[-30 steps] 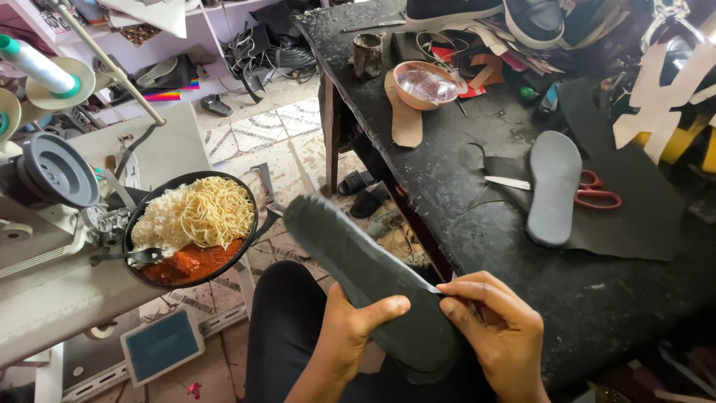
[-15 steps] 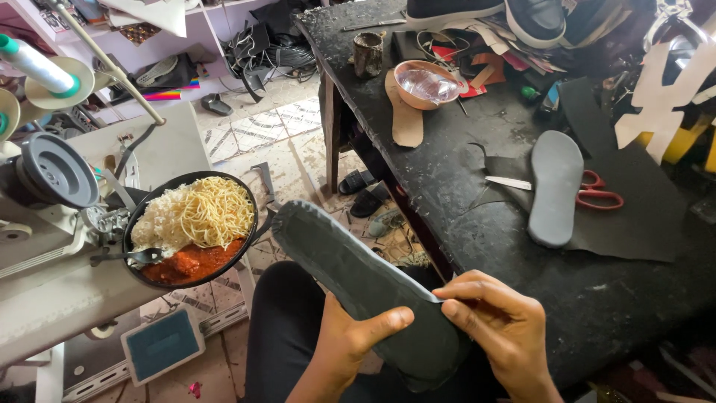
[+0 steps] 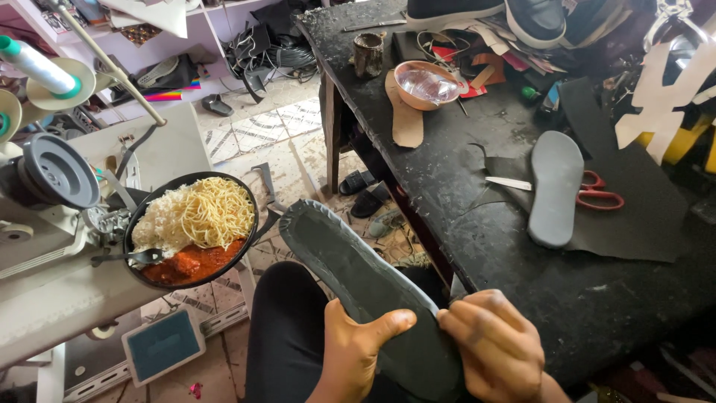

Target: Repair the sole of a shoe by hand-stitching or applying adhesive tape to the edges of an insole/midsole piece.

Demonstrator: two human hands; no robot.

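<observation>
A long grey shoe insole (image 3: 350, 269) with a darker folded edge rests over my lap, its toe pointing up and left. My left hand (image 3: 356, 352) grips it from below, thumb pressed on its top near the heel. Along the right edge of the heel end my right hand (image 3: 494, 348) curls its fingers onto the rim. A second grey insole (image 3: 556, 186) lies flat on the black workbench (image 3: 477, 224), on a sheet of dark material (image 3: 641, 216).
A black plate of noodles, rice and red sauce (image 3: 192, 227) sits on a sewing machine (image 3: 52, 224) at left. Red-handled scissors (image 3: 593, 192), a tan sole cutout (image 3: 405, 116), a metal bowl (image 3: 426, 83), a cup (image 3: 368, 54) and shoes (image 3: 522, 15) crowd the bench.
The insole has shifted slightly left and lower in my hands, and my right fingers have slid along its heel edge. Everything on the bench is unmoved.
</observation>
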